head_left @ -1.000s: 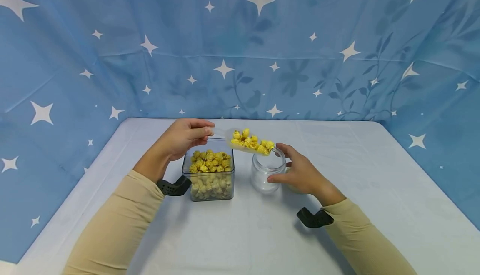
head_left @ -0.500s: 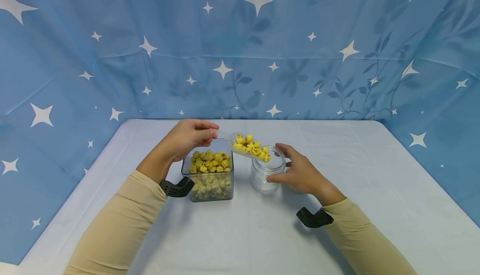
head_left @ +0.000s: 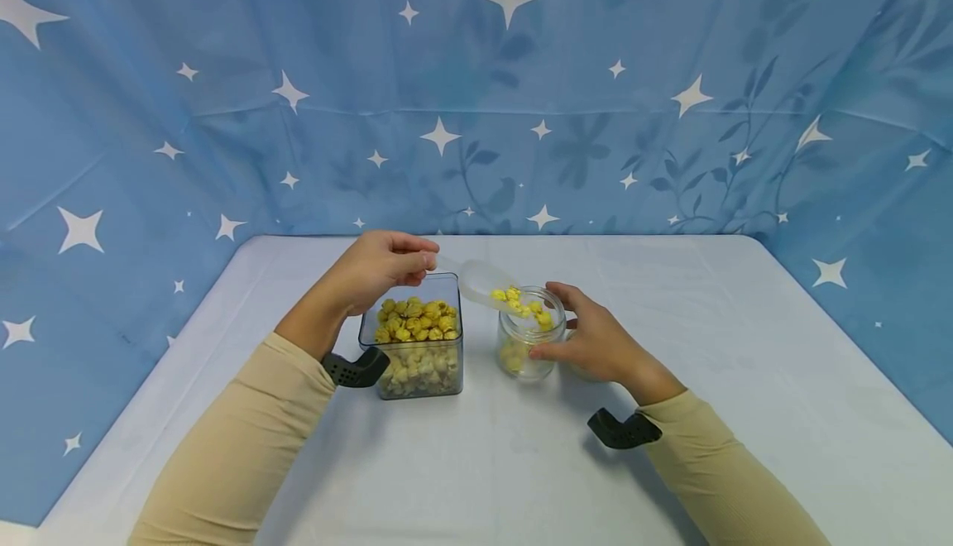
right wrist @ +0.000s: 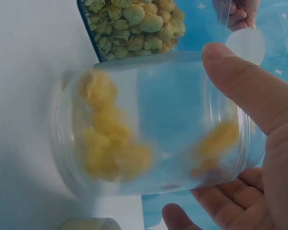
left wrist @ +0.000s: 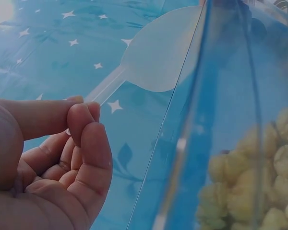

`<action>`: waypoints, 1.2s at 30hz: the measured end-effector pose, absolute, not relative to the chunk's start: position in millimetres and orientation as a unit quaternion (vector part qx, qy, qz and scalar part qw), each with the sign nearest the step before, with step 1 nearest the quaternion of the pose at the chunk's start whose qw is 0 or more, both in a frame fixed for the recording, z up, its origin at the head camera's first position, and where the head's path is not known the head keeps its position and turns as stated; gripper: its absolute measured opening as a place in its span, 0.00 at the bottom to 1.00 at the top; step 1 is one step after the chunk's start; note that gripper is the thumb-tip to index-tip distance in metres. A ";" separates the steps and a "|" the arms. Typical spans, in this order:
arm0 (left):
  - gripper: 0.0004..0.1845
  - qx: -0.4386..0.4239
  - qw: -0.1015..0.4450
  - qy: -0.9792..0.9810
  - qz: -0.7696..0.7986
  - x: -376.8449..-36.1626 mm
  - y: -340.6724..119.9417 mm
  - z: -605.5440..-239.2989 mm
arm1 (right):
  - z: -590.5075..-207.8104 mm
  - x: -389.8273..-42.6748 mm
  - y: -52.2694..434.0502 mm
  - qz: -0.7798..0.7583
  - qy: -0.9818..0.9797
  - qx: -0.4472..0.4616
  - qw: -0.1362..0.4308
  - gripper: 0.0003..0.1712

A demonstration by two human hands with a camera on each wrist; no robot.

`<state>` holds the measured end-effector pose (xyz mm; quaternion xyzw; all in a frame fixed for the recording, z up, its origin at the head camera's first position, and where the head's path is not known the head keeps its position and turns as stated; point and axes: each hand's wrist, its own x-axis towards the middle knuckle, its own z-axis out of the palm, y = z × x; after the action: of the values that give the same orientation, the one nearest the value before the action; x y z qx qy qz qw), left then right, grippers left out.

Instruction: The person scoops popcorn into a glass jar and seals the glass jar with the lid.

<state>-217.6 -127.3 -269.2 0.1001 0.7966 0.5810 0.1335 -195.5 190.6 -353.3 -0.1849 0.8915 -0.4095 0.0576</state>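
Note:
My left hand [head_left: 380,269] [left wrist: 62,158] pinches the handle of a clear plastic scoop [head_left: 480,281] [left wrist: 156,60], tipped down over the mouth of a small glass jar [head_left: 527,335] [right wrist: 153,124]. Yellow popcorn [head_left: 521,304] slides off the scoop into the jar, and several pieces [right wrist: 110,143] lie blurred inside it. My right hand [head_left: 591,339] [right wrist: 249,139] curls round the jar, thumb on its front, and steadies it on the table. A square clear container [head_left: 417,343] [right wrist: 134,24] full of popcorn stands just left of the jar, under my left hand.
The white table [head_left: 521,463] is backed by a blue star-print cloth [head_left: 476,91]. A pale lid [right wrist: 89,224] lies by the jar's base, behind my right hand. Black wrist mounts [head_left: 621,430] sit at both sleeves.
The scoop has tilted further down and moved to the jar's mouth; most of its popcorn has dropped into the jar, which was empty before. The right hand has kept its hold.

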 end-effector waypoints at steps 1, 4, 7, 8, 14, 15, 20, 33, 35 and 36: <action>0.19 0.099 0.133 0.797 0.581 -217.5 -127.3 -269.1 | -353.4 -195.5 190.6 -0.410 0.891 -0.187 0.056 0.58; 0.19 0.099 0.133 0.799 0.578 -218.0 -127.2 -269.4 | -353.4 -195.4 190.8 -0.413 0.889 -0.189 0.055 0.59; 0.19 0.100 0.131 0.804 0.572 -218.4 -126.8 -269.2 | -353.3 -195.4 191.2 -0.415 0.888 -0.188 0.057 0.59; 0.19 0.099 0.131 0.804 0.571 -218.7 -126.6 -269.2 | -353.2 -195.4 191.3 -0.416 0.888 -0.188 0.057 0.59; 0.18 0.093 0.130 0.803 0.574 -218.4 -125.6 -268.0 | -352.9 -196.0 191.2 -0.413 0.890 -0.186 0.058 0.59; 0.18 0.092 0.130 0.803 0.574 -218.2 -125.6 -267.8 | -352.9 -196.0 191.2 -0.413 0.890 -0.186 0.058 0.59; 0.19 0.095 0.128 0.804 0.572 -216.1 -128.3 -266.2 | -353.2 -195.4 190.9 -0.411 0.891 -0.185 0.059 0.59; 0.21 0.105 0.108 0.798 0.584 -210.0 -150.7 -261.0 | -341.9 -194.7 190.5 -0.410 0.882 -0.233 0.018 0.61; 0.21 0.108 0.106 0.793 0.590 -208.3 -155.7 -260.2 | -337.9 -195.3 189.4 -0.407 0.881 -0.240 0.006 0.61; 0.21 0.108 0.104 0.792 0.592 -207.2 -158.3 -259.3 | -336.1 -195.7 188.4 -0.404 0.882 -0.242 0.001 0.60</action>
<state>-207.2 -158.3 -259.3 0.1079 0.7917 0.5923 0.1040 -195.7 188.4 -336.1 -0.2416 0.8823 -0.4039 0.0008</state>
